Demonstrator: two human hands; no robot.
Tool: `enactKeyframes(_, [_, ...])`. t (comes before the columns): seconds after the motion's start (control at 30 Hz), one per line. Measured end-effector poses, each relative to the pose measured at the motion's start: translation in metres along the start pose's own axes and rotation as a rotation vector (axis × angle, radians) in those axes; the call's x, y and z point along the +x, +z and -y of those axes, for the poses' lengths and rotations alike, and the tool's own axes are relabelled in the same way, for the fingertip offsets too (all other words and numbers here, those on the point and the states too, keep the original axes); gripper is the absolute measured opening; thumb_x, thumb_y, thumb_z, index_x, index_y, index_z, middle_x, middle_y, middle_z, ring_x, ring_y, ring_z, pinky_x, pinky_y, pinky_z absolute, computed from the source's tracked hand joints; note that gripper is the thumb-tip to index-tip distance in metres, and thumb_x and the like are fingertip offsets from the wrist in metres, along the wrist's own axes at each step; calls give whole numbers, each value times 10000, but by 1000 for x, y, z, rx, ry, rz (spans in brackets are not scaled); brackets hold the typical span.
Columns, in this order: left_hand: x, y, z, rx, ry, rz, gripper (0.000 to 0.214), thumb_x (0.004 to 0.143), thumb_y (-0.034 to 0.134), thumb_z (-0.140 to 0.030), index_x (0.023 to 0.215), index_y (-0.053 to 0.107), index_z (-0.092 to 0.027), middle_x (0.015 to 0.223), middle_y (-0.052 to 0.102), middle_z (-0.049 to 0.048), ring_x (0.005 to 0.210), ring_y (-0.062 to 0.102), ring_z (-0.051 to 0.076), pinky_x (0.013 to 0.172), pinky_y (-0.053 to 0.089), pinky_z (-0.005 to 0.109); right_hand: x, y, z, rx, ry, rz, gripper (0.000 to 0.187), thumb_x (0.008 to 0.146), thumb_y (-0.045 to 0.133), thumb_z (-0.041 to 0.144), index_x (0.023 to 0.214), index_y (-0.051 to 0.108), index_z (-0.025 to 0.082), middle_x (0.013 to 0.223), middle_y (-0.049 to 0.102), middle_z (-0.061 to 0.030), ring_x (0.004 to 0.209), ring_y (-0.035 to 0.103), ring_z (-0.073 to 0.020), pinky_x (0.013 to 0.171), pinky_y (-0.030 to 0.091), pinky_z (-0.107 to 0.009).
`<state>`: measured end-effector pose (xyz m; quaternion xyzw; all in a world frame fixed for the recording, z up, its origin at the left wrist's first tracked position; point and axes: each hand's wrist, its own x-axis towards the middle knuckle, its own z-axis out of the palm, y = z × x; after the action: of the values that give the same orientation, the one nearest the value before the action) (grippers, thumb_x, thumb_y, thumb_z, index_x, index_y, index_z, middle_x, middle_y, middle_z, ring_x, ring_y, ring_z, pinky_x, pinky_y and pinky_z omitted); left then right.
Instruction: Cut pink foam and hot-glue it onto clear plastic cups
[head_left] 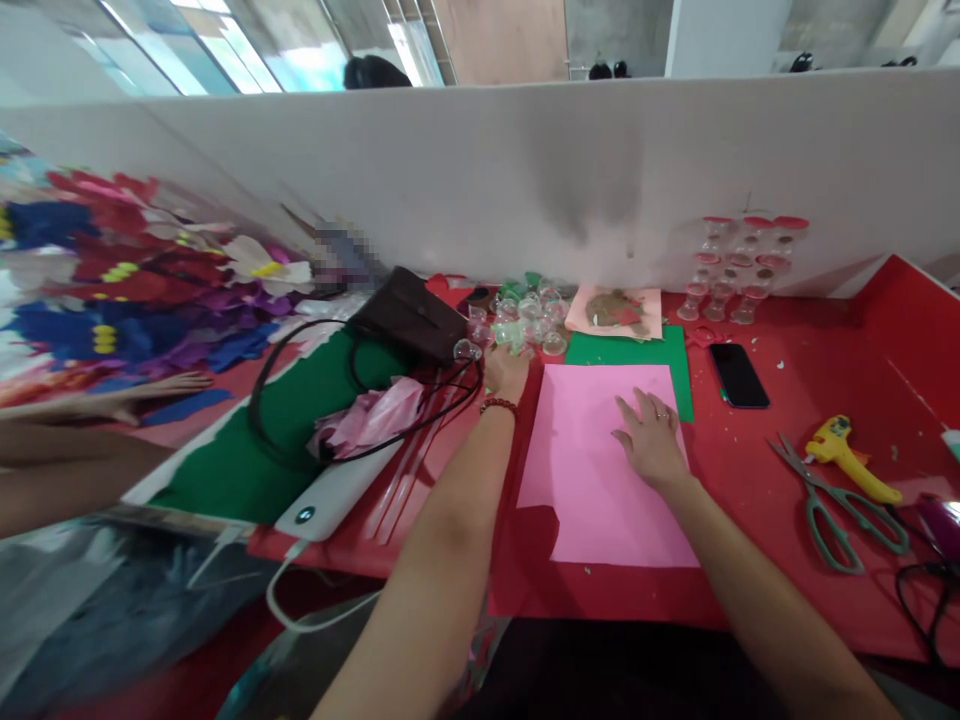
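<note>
A pink sheet of paper [592, 470] lies on the red tabletop in front of me. My right hand [651, 440] rests on it near its right edge, fingers spread and holding nothing. My left hand [508, 372] reaches to a heap of small clear plastic cups [532, 315] behind the sheet. Its fingertips are at the front of the heap and hard to make out, so whether they grip a cup does not show. Under the pink sheet's far edge lies a green sheet [622, 350], with a peach paper [646, 310] bearing brown scraps on top.
Scissors [840, 510], a yellow glue gun [851, 460] and a phone [739, 375] lie right. Joined cups [724, 270] stand by the white partition [450, 180]. Left are a dark bag [412, 315], cable, power bank [330, 500], paper flowers [120, 270] and another person's hand [150, 395].
</note>
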<state>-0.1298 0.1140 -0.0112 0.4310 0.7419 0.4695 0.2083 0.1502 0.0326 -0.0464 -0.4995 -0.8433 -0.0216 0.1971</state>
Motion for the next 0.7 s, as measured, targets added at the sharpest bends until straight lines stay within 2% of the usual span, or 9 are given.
enactKeyframes(0.07, [-3, -4, -3, 23, -54, -128, 222, 769, 766, -245, 817, 575, -141, 1144, 608, 142, 1176, 548, 319, 929, 430, 435, 0, -1, 0, 3, 11, -31, 486, 991, 513, 363, 1457, 547, 227, 1548, 461, -194, 1381, 410, -388, 1092, 325, -593])
enactKeyframes(0.13, [-10, -10, -10, 6, -41, -204, 263, 726, 801, -227, 807, 563, -149, 1205, 575, 151, 1209, 523, 328, 953, 423, 439, 1, -5, 1, 25, 31, -79, 481, 997, 513, 394, 1442, 558, 219, 1537, 467, -194, 1393, 395, -385, 1096, 316, -587])
enactKeyframes(0.2, [-24, -13, -21, -62, 54, -223, 256, 737, 794, -225, 853, 575, -159, 1244, 564, 134, 1233, 508, 300, 988, 422, 413, 3, -10, 1, 93, 57, -150, 457, 1003, 502, 415, 1407, 583, 217, 1507, 494, -183, 1392, 399, -371, 1092, 328, -563])
enactKeyframes(0.27, [-45, -11, -36, -129, 119, -185, 299, 720, 807, -220, 922, 590, -178, 1253, 583, 100, 1229, 521, 254, 1018, 430, 366, 6, -15, 0, 212, 83, -222, 409, 1007, 491, 409, 1343, 623, 216, 1436, 552, -171, 1349, 449, -342, 1080, 360, -526])
enactKeyframes(0.33, [-73, -3, -52, -263, 137, -64, 326, 731, 795, -260, 975, 586, -202, 1114, 660, 55, 1066, 624, 196, 937, 498, 335, 8, -18, -2, 368, 93, -277, 365, 998, 499, 395, 1272, 655, 210, 1334, 616, -162, 1277, 513, -310, 1066, 396, -495])
enactKeyframes(0.4, [-103, 10, -67, -757, 18, 287, 316, 731, 785, -269, 962, 578, -211, 1081, 690, 41, 1006, 673, 183, 929, 530, 360, 9, -19, -5, 530, 95, -324, 355, 974, 531, 403, 1238, 657, 201, 1255, 651, -155, 1224, 555, -288, 1054, 430, -473])
enactKeyframes(0.47, [-130, 21, -77, -1050, -124, 518, 319, 728, 790, -287, 970, 595, -217, 1086, 714, 35, 992, 704, 176, 950, 536, 358, 9, -19, -8, 668, 111, -365, 399, 943, 570, 435, 1258, 630, 198, 1229, 660, -150, 1170, 590, -274, 1014, 472, -456])
enactKeyframes(0.57, [-155, 34, -83, -1171, -281, 635, 291, 802, 750, -331, 1047, 646, -212, 1039, 740, 40, 895, 723, 152, 887, 562, 309, 8, -19, -10, 827, 151, -413, 488, 911, 607, 464, 1326, 571, 212, 1223, 657, -137, 1060, 633, -245, 916, 524, -419])
enactKeyframes(0.7, [-162, 40, -78, -1164, -419, 684, 197, 893, 667, -330, 993, 694, -162, 909, 747, 47, 778, 710, 134, 797, 581, 272, 9, -23, -8, 973, 145, -446, 431, 886, 655, 438, 1270, 617, 244, 1140, 674, -93, 933, 647, -204, 843, 535, -370])
